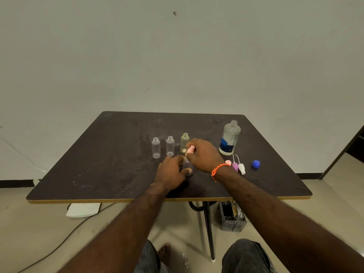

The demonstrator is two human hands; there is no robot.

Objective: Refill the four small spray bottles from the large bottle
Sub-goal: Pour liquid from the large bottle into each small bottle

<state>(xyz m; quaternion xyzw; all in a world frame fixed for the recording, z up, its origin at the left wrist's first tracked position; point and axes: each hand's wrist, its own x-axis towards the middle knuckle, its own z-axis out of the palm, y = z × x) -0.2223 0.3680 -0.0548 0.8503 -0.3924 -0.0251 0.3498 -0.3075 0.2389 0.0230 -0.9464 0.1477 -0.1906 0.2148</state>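
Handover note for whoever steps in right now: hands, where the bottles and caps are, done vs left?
Left hand grips the fourth small bottle near the table's middle. Right hand pinches its pink spray cap at the neck.
Three small bottles stand uncapped in a row behind; none shows liquid.
Large bottle stands open at right, its blue cap off.
Three spray caps lie beside it.
Done: uncapping nearly finished. Left: fill all four, recap.

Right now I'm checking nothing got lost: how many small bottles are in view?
4. Three stand uncapped in a row: left bottle, middle bottle, yellowish bottle. The fourth bottle is in the left hand, partly hidden.
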